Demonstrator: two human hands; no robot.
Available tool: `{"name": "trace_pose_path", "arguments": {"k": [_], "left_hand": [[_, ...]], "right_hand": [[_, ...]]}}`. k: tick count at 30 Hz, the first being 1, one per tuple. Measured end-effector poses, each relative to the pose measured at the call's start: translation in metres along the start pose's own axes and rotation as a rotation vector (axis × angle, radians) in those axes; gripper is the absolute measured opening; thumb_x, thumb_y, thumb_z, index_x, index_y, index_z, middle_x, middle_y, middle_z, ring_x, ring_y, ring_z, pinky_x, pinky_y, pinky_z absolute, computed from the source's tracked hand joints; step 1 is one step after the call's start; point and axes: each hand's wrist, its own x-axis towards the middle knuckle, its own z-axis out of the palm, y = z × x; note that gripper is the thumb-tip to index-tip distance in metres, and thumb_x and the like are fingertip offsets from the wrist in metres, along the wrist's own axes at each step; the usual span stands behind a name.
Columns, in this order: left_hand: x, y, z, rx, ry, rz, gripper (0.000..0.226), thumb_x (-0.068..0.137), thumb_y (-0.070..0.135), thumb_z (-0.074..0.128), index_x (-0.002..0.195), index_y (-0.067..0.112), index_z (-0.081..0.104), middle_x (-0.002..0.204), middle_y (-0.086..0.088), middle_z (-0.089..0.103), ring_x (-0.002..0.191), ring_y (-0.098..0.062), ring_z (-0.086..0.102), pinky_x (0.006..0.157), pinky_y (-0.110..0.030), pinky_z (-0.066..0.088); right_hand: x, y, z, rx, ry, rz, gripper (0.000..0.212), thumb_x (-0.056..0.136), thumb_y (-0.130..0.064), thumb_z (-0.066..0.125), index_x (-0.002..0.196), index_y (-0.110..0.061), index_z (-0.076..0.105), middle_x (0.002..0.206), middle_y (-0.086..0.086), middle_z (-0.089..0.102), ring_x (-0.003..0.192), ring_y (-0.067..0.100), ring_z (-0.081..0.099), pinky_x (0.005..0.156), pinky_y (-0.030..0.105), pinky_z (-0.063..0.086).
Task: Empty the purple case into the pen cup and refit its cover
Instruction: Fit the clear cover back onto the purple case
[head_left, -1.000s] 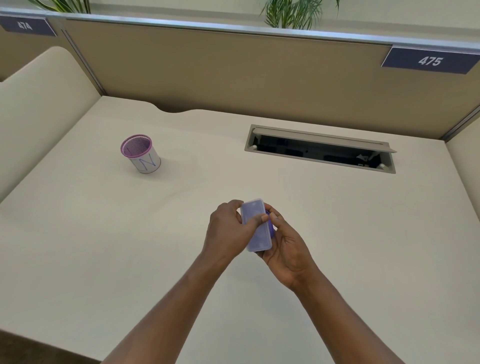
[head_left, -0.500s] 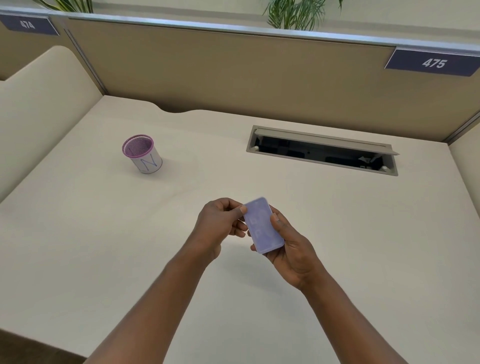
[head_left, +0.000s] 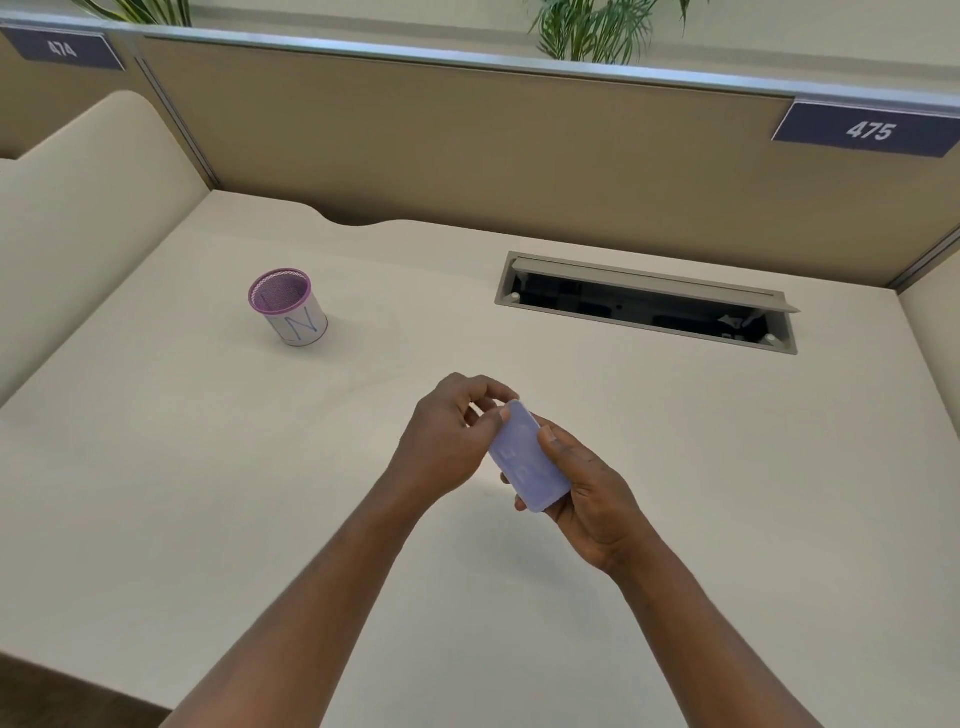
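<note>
A small flat purple case (head_left: 524, 460) with its cover on is held above the middle of the desk. My right hand (head_left: 587, 493) cradles it from below and the right, thumb on its top face. My left hand (head_left: 452, 436) pinches the case's far upper end between thumb and fingers. The pen cup (head_left: 288, 306), a purple mesh cup wrapped in white paper with blue letters, stands upright at the left of the desk, well away from both hands. I cannot see what is inside the case.
The beige desk (head_left: 208, 493) is bounded by tan partition walls at the back and sides. An open cable tray (head_left: 644, 306) is recessed at the back right. Plants stand behind the partition. The desk's near edge runs at the lower left.
The case has tilted from nearly upright to slanting down to the right. My left hand shifted from covering its side to pinching its upper end.
</note>
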Motion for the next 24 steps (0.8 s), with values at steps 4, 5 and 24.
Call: {"name": "trace_pose_path", "arguments": {"k": [4,5,24], "left_hand": [[0.002,0.005,-0.002,-0.019,-0.019,-0.007,0.015,0.093,0.017,0.064,0.086,0.027,0.073,0.091,0.007,0.07,0.076,-0.003,0.058,0.066,-0.012,0.042],[0.003,0.005,-0.002,-0.029,-0.033,-0.019,0.015,0.093,0.017,0.064,0.084,0.026,0.072,0.089,0.008,0.071,0.073,-0.002,0.057,0.066,-0.015,0.042],[-0.021,0.006,-0.007,0.026,0.031,-0.004,0.022,0.094,0.009,0.061,0.08,0.022,0.071,0.064,0.024,0.062,0.062,0.001,0.053,0.056,-0.01,0.038]], "right_hand": [[-0.001,-0.004,0.002,-0.133,-0.023,-0.008,0.042,0.094,-0.052,0.059,0.13,-0.032,0.068,0.119,0.004,0.075,0.092,0.019,0.071,0.068,0.032,0.057],[-0.002,-0.005,0.002,-0.155,-0.02,-0.011,0.042,0.094,-0.052,0.059,0.13,-0.032,0.068,0.119,0.004,0.074,0.093,0.02,0.072,0.068,0.032,0.056],[-0.007,-0.014,0.01,-0.339,0.158,-0.194,0.015,0.087,-0.038,0.07,0.089,-0.023,0.068,0.111,0.002,0.074,0.097,0.03,0.067,0.075,0.042,0.052]]}}
